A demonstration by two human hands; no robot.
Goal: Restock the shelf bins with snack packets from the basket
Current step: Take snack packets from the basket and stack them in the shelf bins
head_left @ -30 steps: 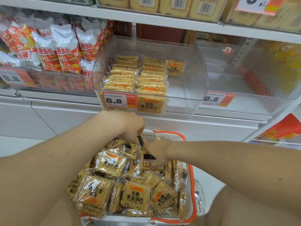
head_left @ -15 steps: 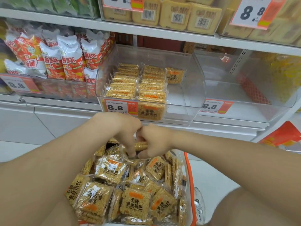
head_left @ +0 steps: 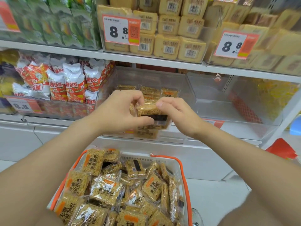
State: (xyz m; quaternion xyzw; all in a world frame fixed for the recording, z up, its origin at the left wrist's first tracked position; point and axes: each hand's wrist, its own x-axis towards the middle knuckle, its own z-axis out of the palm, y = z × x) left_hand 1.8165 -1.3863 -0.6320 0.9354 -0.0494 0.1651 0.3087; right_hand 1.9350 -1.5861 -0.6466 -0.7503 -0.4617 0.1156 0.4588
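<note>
1. Left hand [head_left: 118,111] and right hand [head_left: 177,115] clamp a small stack of clear-wrapped golden rice-crisp packets [head_left: 151,110] between them, raised in front of the middle shelf.
2. Left thumb presses the stack's near face beside a black label, with the fingers curled over the top edge. The right fingers and thumb pinch the upper right corner. How many packets the stack holds cannot be told.
3. Just behind the hands, a clear plastic shelf bin [head_left: 187,88] holds rows of the same packets standing on edge.
4. Below the forearms, a white plastic basket with orange rim and handles [head_left: 184,170] is heaped with loose square crisp packets [head_left: 105,191]. Many lie face up, showing orange labels and black characters.
5. Left of the bin, red-and-white pillow-shaped snack bags [head_left: 73,85] stand in a neighbouring clear bin that carries an "8.8" tag.
6. Right of it sits a second clear plastic bin [head_left: 236,98], with blurred yellow goods beyond.
7. On the white shelf board [head_left: 146,59] above, pale yellow wrapped blocks with barcodes [head_left: 166,44] are stacked behind a white-and-orange "8.8" price card [head_left: 121,30]. Green bags [head_left: 65,22] fill the bin to their left.
</note>
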